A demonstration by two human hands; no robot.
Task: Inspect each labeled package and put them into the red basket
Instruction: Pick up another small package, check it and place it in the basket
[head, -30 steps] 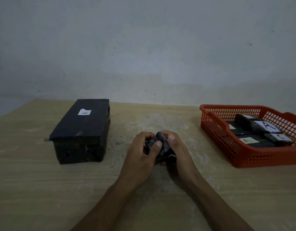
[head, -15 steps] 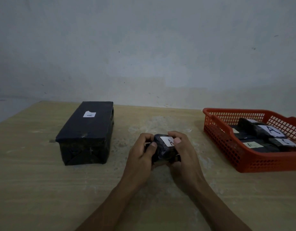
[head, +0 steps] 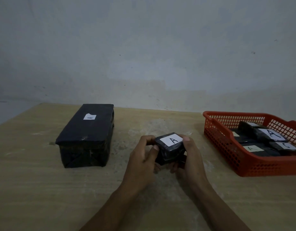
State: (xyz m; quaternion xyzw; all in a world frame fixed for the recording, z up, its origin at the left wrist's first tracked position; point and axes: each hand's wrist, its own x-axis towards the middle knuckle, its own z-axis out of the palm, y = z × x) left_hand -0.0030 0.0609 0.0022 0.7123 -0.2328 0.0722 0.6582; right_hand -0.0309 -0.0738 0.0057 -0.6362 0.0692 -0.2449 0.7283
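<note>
Already several packages (head: pixel 267 136) lie in the basket (head: pixel 227 147), both hands (head: pixel 167 157) grasp a small package (head: pixel 170 147), and the big package (head: pixel 86 135) waits on the tabletop (head: pixel 43 189).

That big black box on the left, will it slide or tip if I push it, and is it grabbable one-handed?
The large black package lies long and low on the table, so it probably slides rather than tips. Its wrap looks glossy, maybe slippery. It looks too wide for one hand; weight is unclear.

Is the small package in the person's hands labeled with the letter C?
No, the white label on the small black package held by both hands reads A.
</note>
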